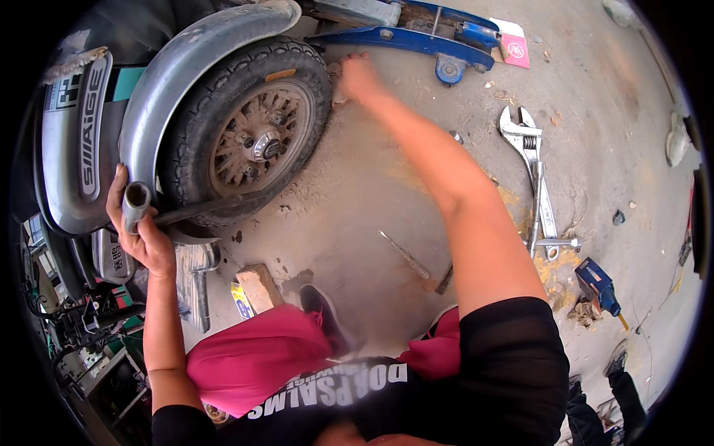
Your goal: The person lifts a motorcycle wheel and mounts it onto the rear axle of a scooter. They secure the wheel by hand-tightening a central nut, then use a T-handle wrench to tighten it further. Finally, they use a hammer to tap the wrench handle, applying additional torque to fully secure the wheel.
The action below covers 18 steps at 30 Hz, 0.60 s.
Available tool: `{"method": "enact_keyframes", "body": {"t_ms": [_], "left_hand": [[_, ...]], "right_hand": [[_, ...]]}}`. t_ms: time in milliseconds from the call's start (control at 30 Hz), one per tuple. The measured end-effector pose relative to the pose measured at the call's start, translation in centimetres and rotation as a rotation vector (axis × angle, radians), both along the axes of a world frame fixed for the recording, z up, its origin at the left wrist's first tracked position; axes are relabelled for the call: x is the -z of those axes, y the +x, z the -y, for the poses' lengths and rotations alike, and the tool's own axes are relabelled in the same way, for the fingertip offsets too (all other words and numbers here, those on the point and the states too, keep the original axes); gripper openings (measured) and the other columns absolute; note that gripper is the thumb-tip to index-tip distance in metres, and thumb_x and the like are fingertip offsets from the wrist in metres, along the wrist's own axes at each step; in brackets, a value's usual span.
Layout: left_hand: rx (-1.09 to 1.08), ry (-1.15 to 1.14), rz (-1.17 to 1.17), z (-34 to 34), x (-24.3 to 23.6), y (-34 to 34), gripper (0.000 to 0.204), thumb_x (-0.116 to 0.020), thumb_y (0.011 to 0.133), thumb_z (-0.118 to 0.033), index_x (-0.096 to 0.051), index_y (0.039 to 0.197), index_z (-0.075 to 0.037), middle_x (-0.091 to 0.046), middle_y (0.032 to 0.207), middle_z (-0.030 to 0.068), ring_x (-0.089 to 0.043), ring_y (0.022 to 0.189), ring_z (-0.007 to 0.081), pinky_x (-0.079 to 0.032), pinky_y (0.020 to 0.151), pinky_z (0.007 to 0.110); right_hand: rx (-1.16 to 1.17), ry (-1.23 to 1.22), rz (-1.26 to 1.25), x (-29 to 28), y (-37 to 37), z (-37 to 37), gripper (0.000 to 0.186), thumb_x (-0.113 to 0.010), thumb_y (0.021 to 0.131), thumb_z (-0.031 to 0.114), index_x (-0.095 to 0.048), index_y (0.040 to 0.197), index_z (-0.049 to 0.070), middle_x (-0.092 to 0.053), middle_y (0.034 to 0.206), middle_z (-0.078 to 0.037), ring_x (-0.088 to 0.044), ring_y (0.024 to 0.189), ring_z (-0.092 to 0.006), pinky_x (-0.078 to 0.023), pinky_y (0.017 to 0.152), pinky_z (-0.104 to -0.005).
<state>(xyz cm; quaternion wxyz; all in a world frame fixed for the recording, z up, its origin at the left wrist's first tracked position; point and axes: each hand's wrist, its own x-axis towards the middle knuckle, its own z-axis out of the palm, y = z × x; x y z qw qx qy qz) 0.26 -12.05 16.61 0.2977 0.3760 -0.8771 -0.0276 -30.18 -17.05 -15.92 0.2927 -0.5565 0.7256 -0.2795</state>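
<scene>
The tyre [190, 145] is black and bears one orange-brown mark. Its wheel rim [223, 160] is dusty brown, while the hub cap [265, 146] is shiny silver. The mudguard [160, 63] is silver-grey. The socket wrench [134, 215] has a dull grey head. The floor jack [368, 36] is blue, the adjustable wrench [527, 145] is silver, and the trousers [249, 353] are deep pink. The shirt [513, 372] is black with white lettering. The floor [349, 223] is grey-brown with yellow patches.

Two hands [149, 241], one wheel [256, 145], one fender [190, 58] and one jack [450, 68] showed. There was one held socket wrench [134, 212], one adjustable wrench [529, 151] and one screwdriver [407, 258].
</scene>
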Motion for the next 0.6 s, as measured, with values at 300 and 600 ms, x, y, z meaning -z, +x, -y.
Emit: {"method": "enact_keyframes", "body": {"t_ms": [300,600], "left_hand": [[0.089,-0.016,0.004,-0.1,0.3,0.2,0.031,-0.055,0.093,-0.009,-0.060,0.121,0.002,-0.053,0.138,0.0096,-0.051,0.099,0.0156,-0.040,0.085,0.026],[0.136,-0.028,-0.161,-0.1,0.7,-1.0,0.020,-0.064,0.088,-0.012,-0.072,0.101,0.001,-0.061,0.129,0.0112,-0.055,0.124,0.0307,-0.041,0.103,0.037]], "right_hand": [[0.153,-0.319,-0.036,-6.3,3.0,-6.0,0.030,-0.063,0.088,0.017,-0.060,0.111,-0.003,-0.063,0.109,-0.022,-0.060,0.105,-0.0406,-0.049,0.091,-0.0485],[-0.214,-0.526,0.373,-20.7,17.0,-14.7,0.044,-0.060,0.087,0.011,-0.045,0.124,-0.008,-0.056,0.113,-0.029,-0.054,0.113,-0.0447,-0.044,0.100,-0.0467]]}}
